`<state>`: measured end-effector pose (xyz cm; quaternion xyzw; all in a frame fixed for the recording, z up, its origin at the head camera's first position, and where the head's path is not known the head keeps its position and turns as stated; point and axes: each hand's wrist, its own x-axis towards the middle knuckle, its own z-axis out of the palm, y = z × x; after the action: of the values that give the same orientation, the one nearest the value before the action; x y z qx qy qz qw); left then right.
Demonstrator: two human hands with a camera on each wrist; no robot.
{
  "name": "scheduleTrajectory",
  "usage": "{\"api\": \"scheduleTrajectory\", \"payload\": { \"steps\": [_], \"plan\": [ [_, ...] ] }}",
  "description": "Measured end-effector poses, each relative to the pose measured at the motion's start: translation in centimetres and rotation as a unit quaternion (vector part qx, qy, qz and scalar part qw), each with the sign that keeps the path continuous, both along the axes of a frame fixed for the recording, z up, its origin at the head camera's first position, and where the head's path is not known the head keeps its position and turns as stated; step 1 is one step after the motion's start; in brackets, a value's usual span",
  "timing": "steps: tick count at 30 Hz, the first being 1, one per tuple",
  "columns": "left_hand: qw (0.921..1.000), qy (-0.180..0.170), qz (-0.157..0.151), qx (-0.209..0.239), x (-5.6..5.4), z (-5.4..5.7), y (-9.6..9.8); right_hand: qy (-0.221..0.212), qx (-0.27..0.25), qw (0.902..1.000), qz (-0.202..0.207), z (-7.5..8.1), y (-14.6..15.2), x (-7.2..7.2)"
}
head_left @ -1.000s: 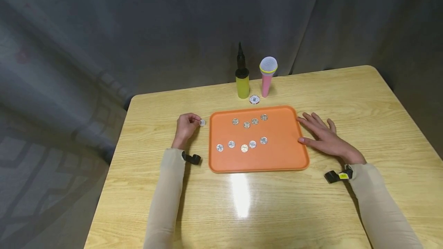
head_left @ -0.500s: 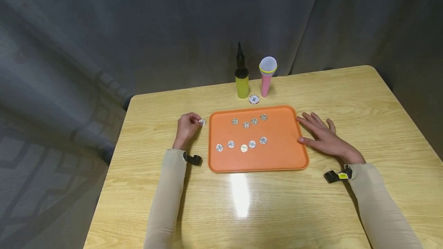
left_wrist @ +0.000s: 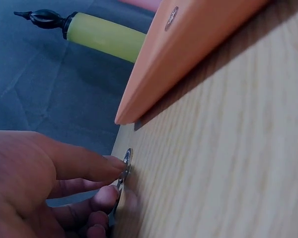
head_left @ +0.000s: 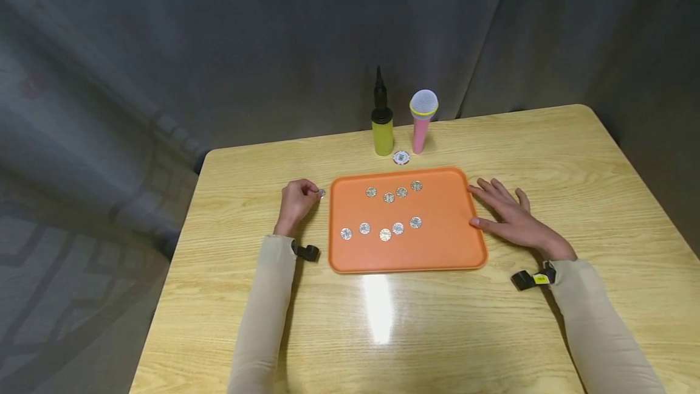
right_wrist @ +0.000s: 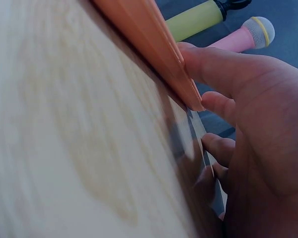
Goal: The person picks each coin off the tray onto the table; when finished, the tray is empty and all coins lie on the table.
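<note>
My left hand is just left of the orange tray, close over the wooden tabletop. Its thumb and finger pinch a small silvery coin, which looks tilted nearly edge-on in the left wrist view; part of it is hidden by the fingertips. Spread along the tray's right rim, my right hand touches the edge with thumb and forefinger, its other fingers extended over the table. Inside the tray lie several coins in two loose rows, among them a coin at the back and a coin nearer the front.
Behind the tray stand a yellow-green hand pump with a black nozzle and a pink toy microphone. A white-and-red poker chip lies between them and the tray. A grey curtain hangs beyond the table's back edge.
The coin in my left fingers has tipped from lying nearly flat to a more edge-on slant. My left hand has shifted very slightly right. My right hand stays at the tray's rim.
</note>
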<state>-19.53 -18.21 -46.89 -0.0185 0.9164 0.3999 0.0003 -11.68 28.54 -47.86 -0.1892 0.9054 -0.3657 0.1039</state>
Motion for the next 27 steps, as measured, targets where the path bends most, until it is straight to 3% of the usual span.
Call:
{"api": "scheduleTrajectory", "payload": {
  "steps": [7, 15, 21, 27],
  "plan": [
    [1.0, -0.007, -0.002, -0.004, 0.0, 0.1, 0.0, 0.003, 0.001, 1.0, 0.0, -0.1, 0.0, 0.0],
    [0.9995, -0.022, -0.002, 0.025, 0.1, 0.4, -0.4, -0.001, 0.002, 1.0, 0.0, -0.1, 0.0, 0.0],
    [0.9995, -0.015, -0.009, 0.028, 0.2, 1.1, -0.6, -0.003, 0.005, 1.0, 0.0, -0.1, 0.1, -0.1],
    [0.999, -0.005, 0.003, 0.044, 0.3, 2.1, -0.1, -0.003, 0.007, 1.0, 0.001, -0.1, 0.1, -0.1]
  ]
}}
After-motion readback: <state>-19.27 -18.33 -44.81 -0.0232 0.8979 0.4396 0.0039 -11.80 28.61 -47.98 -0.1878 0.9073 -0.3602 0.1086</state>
